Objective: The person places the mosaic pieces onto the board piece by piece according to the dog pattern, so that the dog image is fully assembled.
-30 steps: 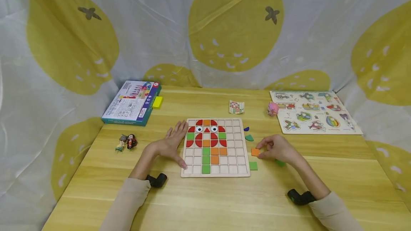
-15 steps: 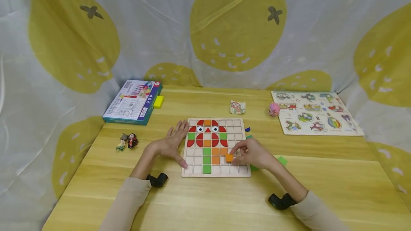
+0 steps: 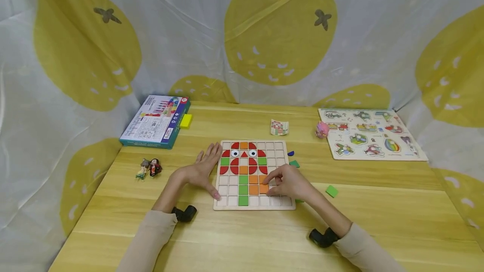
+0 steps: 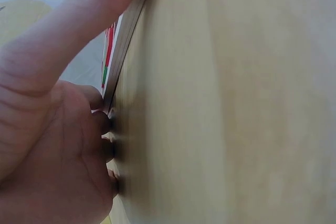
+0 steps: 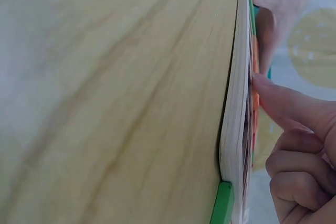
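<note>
A wooden grid board (image 3: 257, 208) lies on the table, partly filled with red, green and orange tiles and two eye pieces. My right hand (image 3: 291, 184) pinches an orange square tile (image 3: 263, 189) between thumb and index finger, low over a cell beside other orange tiles. In the right wrist view the fingertips touch orange at the board's top; a green tile (image 5: 222, 203) sits by its edge. My left hand (image 3: 200, 173) rests spread along the board's left side, thumb at the lower left corner. The left wrist view shows its fingers (image 4: 102, 121) against the board's edge.
Right of the board lie a blue half-round piece (image 3: 290, 153), a teal piece (image 3: 294, 163) and a green tile (image 3: 331, 191). Farther off are a picture card (image 3: 279, 127), pink toy (image 3: 322, 129), picture puzzle (image 3: 378, 158), box (image 3: 155, 121), yellow block (image 3: 185, 121) and small figures (image 3: 154, 167).
My right hand has carried the orange square tile left from the table onto the board, down to a cell below another orange tile. My left hand has stayed in place.
</note>
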Available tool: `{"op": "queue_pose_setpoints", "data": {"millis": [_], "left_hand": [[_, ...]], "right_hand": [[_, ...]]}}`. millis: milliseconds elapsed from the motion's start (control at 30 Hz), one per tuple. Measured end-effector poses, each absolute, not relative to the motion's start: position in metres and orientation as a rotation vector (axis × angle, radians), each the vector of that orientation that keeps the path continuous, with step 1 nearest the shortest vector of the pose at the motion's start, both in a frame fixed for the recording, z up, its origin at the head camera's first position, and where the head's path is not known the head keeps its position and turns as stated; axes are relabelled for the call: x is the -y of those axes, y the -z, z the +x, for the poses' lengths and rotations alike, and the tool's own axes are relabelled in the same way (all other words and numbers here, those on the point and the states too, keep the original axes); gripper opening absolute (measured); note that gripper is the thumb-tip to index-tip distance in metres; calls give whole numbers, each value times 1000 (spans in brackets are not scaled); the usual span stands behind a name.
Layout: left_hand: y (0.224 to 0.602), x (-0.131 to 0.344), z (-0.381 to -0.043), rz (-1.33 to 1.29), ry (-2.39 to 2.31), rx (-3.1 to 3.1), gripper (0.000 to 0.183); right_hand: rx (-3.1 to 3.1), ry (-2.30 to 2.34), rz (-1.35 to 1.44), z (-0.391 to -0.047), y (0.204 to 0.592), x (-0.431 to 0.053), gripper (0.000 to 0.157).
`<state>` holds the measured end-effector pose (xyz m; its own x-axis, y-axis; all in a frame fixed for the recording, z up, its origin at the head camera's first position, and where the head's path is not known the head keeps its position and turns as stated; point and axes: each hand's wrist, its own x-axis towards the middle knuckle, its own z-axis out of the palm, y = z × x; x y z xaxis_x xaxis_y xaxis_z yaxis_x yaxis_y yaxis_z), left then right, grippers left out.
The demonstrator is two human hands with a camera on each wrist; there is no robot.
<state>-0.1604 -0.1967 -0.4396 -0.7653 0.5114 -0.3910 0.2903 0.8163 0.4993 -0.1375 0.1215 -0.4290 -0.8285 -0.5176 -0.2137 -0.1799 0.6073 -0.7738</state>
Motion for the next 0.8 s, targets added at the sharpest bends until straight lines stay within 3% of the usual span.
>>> {"op": "queue_pose_setpoints", "data": {"millis": [267, 633, 800], "left_hand": [[437, 196, -159, 592, -554, -2484, 152], [438, 196, -156, 588, -546, -2484, 152], [437, 196, -158, 594, -549, -2488, 151]], "right_hand": [[-2297, 1161, -585, -146, 433, -131, 24], [-2565, 1078, -306, -184, 432, -203, 37], [-2576, 1023, -303, -194, 436, -201, 27]]}}
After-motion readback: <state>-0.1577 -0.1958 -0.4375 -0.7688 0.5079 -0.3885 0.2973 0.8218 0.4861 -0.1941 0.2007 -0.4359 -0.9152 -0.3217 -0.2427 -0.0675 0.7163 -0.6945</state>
